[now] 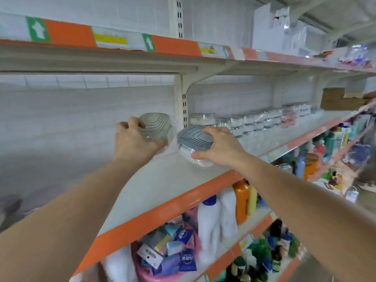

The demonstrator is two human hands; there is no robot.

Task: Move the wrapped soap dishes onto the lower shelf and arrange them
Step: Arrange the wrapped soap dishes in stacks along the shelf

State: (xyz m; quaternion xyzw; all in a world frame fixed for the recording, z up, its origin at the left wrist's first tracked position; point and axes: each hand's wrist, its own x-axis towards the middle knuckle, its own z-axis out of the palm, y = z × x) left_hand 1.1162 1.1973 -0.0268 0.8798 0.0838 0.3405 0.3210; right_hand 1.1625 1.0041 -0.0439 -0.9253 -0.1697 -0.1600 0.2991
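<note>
Left of the upright [184,110], a clear dish [155,127] is gripped, tilted, by the left hand [135,142] above the shelf [162,176]. Just right of the upright, a grey dish [193,137], resting on the shelf, is grasped by the right hand [220,147]. Further right, a row of dishes [254,122] is seen.

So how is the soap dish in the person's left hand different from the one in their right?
The left soap dish is pale translucent grey and tilted up, its ridged top facing us; the right soap dish is darker blue-grey and lies nearly flat on the shelf. The left hand grips its dish from the side, the right hand from above. Both are ridged and plastic-wrapped.
</note>
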